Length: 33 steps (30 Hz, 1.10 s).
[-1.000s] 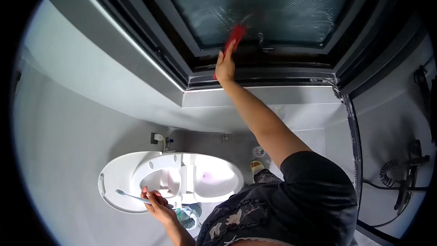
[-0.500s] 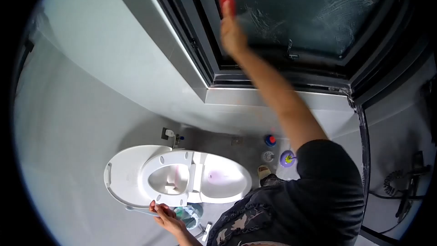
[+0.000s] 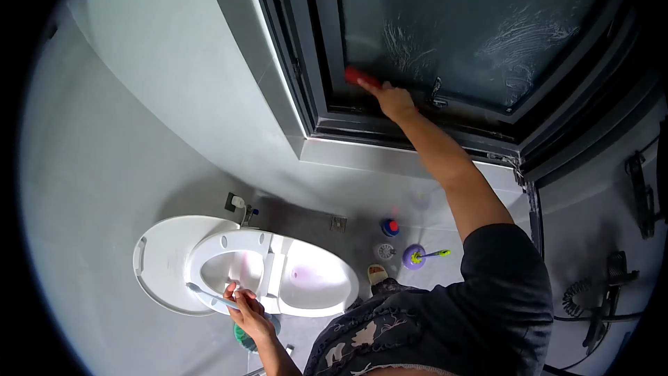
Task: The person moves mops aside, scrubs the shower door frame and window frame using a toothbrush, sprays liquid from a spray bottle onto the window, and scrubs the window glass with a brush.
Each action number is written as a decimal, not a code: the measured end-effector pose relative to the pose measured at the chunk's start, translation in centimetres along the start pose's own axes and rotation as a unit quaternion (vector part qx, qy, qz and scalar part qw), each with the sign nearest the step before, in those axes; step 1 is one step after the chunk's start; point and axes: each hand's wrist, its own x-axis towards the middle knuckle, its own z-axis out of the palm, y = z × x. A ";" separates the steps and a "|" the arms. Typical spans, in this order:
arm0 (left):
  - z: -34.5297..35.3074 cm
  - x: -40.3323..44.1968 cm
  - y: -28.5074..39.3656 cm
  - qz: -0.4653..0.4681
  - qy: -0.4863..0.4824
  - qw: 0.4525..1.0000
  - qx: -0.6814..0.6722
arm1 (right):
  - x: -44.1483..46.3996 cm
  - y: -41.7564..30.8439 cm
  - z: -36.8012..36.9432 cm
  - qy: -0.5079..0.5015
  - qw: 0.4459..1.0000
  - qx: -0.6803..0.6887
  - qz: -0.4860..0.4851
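Note:
My right hand [image 3: 395, 101] is closed on a red flat, block-shaped piece [image 3: 358, 76] whose exact kind I cannot make out. It meets the lower left part of the dark window frame [image 3: 334, 73], beside the glass [image 3: 452, 35], which carries white streaks. A window handle [image 3: 437, 94] is just right of this hand. Low on the left, my left hand [image 3: 248, 312] grips a slim, pale blue-grey brush [image 3: 212, 296] with a small head pointing left. This hand and the brush are above the open toilet [image 3: 327, 299], covering part of its seat.
Below the window runs a sill [image 3: 362, 153]. On the floor stand a blue bottle with a red cap [image 3: 390, 228], a drain cover [image 3: 385, 251] and a purple holder with a green brush [image 3: 414, 257]. A green bin [image 3: 243, 338] is partly hidden behind my left hand. Shower fittings [image 3: 612, 278] hang at right.
My right hand has come down the window with the red piece, from the glass edge to the lower frame. My left hand and brush have risen slightly over the toilet seat. The view has shifted.

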 end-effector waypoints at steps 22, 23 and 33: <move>3.7 -4.2 -4.3 -0.087 -0.316 0.943 0.049 | -22.9 -12.6 -4.5 0.083 0.471 0.853 0.210; 4.1 -4.4 -4.3 -0.089 -0.350 0.931 0.057 | -25.1 -15.1 -5.3 0.091 0.457 0.867 0.178; -1.9 -7.0 -3.5 -0.071 -0.565 0.818 0.074 | -37.7 -29.3 -10.1 0.193 0.440 0.866 0.141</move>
